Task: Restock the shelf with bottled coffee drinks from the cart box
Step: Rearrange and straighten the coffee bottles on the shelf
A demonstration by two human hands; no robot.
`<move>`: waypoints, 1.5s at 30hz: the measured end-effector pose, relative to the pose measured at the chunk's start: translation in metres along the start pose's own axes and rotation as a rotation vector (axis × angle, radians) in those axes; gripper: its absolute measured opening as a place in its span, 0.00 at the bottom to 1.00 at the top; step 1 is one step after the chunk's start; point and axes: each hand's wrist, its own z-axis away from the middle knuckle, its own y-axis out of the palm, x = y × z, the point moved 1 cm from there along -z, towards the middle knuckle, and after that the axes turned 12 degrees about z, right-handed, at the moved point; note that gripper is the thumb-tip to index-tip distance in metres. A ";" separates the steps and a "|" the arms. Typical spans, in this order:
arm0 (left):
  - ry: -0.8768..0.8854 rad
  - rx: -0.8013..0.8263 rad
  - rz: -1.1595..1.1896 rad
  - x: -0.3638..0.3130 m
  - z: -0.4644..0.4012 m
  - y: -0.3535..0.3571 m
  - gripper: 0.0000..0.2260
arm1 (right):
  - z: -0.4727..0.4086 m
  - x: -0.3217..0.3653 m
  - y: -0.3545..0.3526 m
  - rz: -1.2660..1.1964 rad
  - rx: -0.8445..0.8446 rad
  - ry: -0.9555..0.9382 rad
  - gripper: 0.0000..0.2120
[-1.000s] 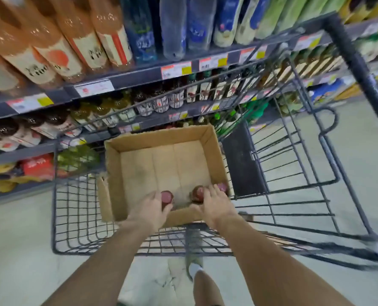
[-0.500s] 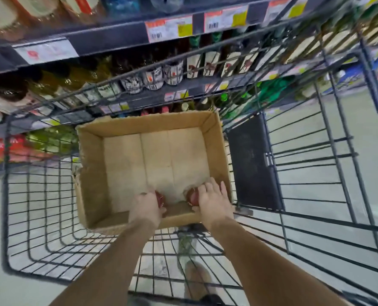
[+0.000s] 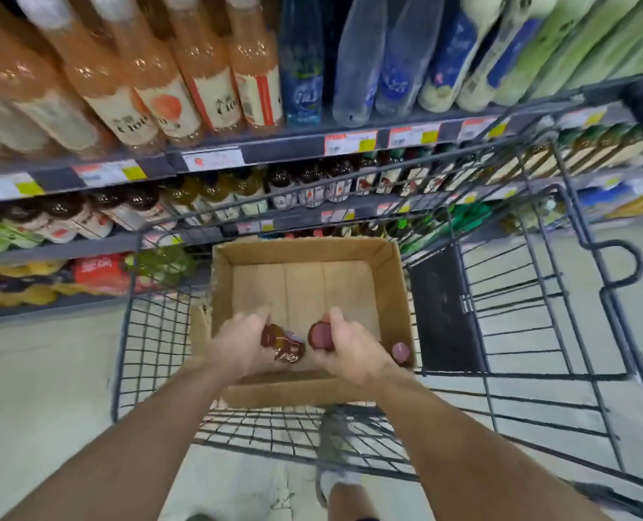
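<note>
An open cardboard box sits in a wire shopping cart. My left hand grips a dark coffee bottle with a dark red cap, tilted and lifted off the box floor. My right hand grips a second coffee bottle by its neck, its dark red cap facing up. A third bottle stands in the box's near right corner. The rest of the box floor is bare cardboard.
Store shelves stand behind the cart, with tall peach and blue bottles on top and small dark bottles on the row below. My foot shows through the cart's wire floor. Pale floor tiles lie to the left and right.
Both hands have lifted their bottles off the box floor; the left bottle now tilts and shows its label. A third bottle has come into view. The camera tilted up toward the shelves.
</note>
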 end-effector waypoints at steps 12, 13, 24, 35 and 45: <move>0.215 -0.420 0.060 0.108 0.209 -0.229 0.15 | 0.075 0.278 -0.068 -0.101 -0.344 -0.224 0.17; 0.239 -0.467 0.080 0.122 0.227 -0.247 0.15 | 0.078 0.304 -0.072 -0.116 -0.354 -0.251 0.17; 0.400 -0.856 0.289 0.248 0.355 -0.395 0.18 | 0.093 0.558 -0.090 -0.179 -0.505 -0.574 0.21; 0.461 -1.031 0.360 0.338 0.319 -0.530 0.17 | -0.005 0.729 -0.125 -0.439 -0.512 -0.676 0.26; 0.514 -1.054 0.228 0.355 0.269 -0.702 0.15 | -0.101 0.846 -0.209 -0.593 -0.553 -0.694 0.24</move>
